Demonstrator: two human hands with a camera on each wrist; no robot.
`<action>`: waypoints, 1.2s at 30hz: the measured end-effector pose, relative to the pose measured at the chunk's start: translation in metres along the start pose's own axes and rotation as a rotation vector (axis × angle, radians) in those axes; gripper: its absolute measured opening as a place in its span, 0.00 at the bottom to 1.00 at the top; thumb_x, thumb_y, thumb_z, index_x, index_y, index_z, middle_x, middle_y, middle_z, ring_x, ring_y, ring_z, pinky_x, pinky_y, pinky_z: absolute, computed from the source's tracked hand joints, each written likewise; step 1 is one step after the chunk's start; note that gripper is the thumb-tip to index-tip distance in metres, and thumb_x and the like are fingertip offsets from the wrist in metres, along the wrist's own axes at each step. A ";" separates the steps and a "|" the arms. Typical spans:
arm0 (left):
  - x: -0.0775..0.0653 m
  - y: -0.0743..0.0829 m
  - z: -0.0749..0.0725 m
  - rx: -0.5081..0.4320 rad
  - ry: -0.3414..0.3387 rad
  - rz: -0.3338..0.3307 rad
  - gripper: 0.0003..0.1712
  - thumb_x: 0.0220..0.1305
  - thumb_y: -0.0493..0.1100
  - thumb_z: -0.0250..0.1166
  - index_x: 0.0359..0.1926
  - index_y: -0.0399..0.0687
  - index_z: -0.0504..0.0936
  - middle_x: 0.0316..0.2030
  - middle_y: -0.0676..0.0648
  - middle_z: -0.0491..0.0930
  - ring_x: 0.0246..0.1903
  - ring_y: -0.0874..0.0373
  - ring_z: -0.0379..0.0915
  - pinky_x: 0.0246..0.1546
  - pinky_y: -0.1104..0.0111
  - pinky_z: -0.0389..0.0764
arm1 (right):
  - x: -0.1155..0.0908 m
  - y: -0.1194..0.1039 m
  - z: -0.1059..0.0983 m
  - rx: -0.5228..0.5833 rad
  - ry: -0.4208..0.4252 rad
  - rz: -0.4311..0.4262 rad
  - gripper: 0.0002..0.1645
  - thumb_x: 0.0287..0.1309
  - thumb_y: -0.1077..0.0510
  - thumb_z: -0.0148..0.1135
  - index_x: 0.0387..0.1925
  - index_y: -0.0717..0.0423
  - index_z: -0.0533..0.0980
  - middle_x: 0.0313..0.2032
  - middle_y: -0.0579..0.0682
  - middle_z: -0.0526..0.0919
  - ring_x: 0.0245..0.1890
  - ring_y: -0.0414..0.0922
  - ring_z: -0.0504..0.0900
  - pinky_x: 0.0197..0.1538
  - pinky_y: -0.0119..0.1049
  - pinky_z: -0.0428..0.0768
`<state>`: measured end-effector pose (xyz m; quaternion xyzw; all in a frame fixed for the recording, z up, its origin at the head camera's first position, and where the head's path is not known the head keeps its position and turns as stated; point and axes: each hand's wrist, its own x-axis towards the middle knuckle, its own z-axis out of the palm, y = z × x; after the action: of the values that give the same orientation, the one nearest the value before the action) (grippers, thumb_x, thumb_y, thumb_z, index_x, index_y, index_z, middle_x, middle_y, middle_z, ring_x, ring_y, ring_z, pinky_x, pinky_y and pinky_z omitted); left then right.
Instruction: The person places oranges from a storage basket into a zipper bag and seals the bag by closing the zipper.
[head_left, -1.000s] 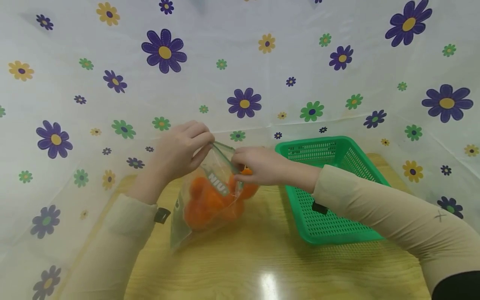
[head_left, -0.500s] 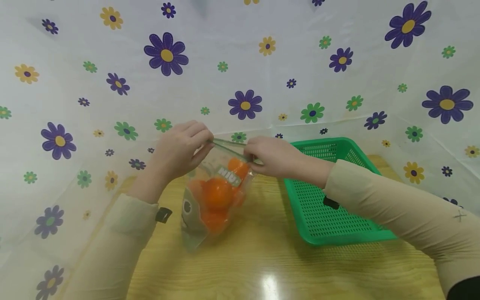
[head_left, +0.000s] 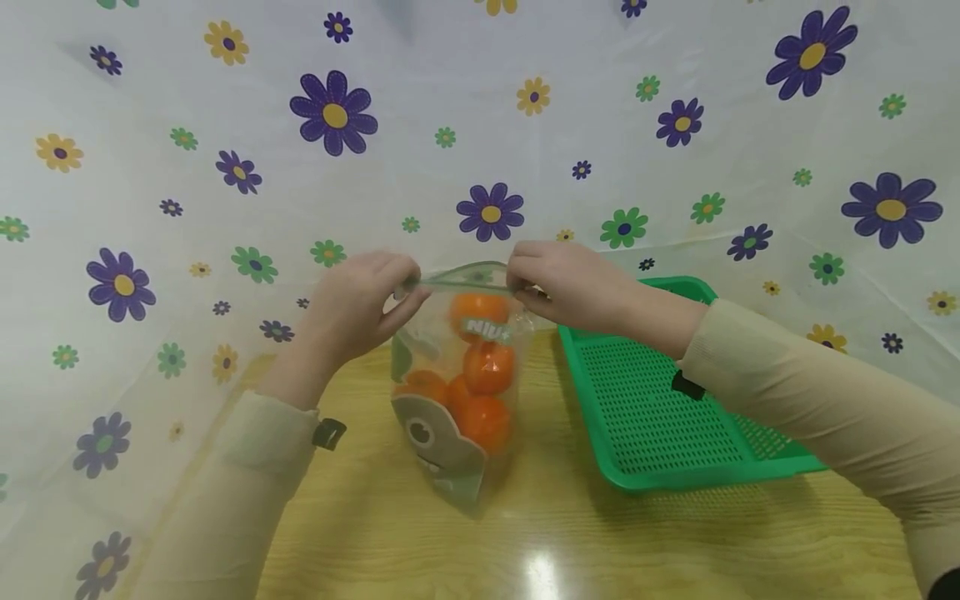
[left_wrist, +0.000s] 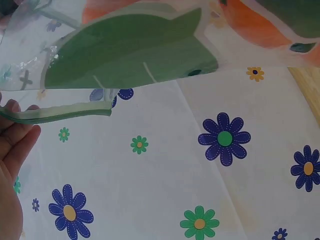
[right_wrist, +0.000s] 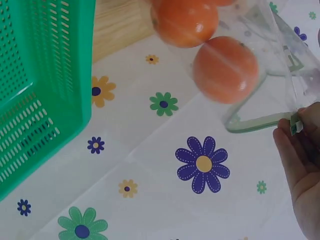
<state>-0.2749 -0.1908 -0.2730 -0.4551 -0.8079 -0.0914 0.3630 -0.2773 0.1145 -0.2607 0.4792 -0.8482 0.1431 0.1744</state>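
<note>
A clear zip bag [head_left: 438,333] with a green cartoon print hangs upright between both hands, its lower end close over the wooden table. Several orange citrus fruits [head_left: 489,367], probably mandarins, show through the plastic. My left hand [head_left: 363,296] pinches the left end of the bag's green-edged mouth. At the right end, my right hand [head_left: 566,279] pinches the same top edge between thumb and fingers. The mouth gapes a little between the hands. In the right wrist view two fruits [right_wrist: 225,70] press against the film, and the right fingertips [right_wrist: 285,145] hold the zip strip.
A green plastic basket [head_left: 592,417] with perforated walls stands on the table [head_left: 420,550] at the right, partly under my right forearm. A white sheet with printed flowers [head_left: 420,100] forms the back and side walls around the table.
My right hand has moved right and up, drawing the bag's mouth wider. The bag has swung to the right and straightened, its printed face turned toward me. The left hand stays nearly in place.
</note>
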 end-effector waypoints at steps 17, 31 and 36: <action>-0.042 -0.007 0.022 -0.115 -0.258 -0.230 0.04 0.64 0.39 0.60 0.33 0.44 0.79 0.31 0.47 0.77 0.33 0.54 0.70 0.36 0.62 0.77 | -0.022 0.016 -0.001 -0.063 0.316 -0.398 0.13 0.51 0.76 0.73 0.35 0.61 0.81 0.37 0.53 0.86 0.38 0.49 0.85 0.42 0.37 0.90; -0.060 -0.002 0.032 -0.251 -0.338 -0.427 0.06 0.72 0.36 0.65 0.46 0.40 0.85 0.50 0.40 0.87 0.55 0.41 0.82 0.62 0.45 0.83 | -0.041 0.034 0.002 -0.059 0.308 -0.306 0.14 0.51 0.77 0.73 0.36 0.61 0.82 0.40 0.54 0.84 0.38 0.49 0.85 0.40 0.39 0.89; -0.061 -0.002 0.035 -0.282 -0.330 -0.481 0.06 0.72 0.34 0.65 0.45 0.40 0.86 0.46 0.40 0.90 0.53 0.40 0.86 0.61 0.45 0.84 | -0.046 0.040 0.004 -0.033 0.297 -0.273 0.14 0.53 0.77 0.70 0.37 0.60 0.81 0.41 0.55 0.83 0.36 0.49 0.84 0.37 0.38 0.87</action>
<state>-0.2745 -0.2154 -0.3386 -0.3059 -0.9196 -0.2104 0.1283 -0.2907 0.1679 -0.2868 0.5606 -0.7425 0.1729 0.3231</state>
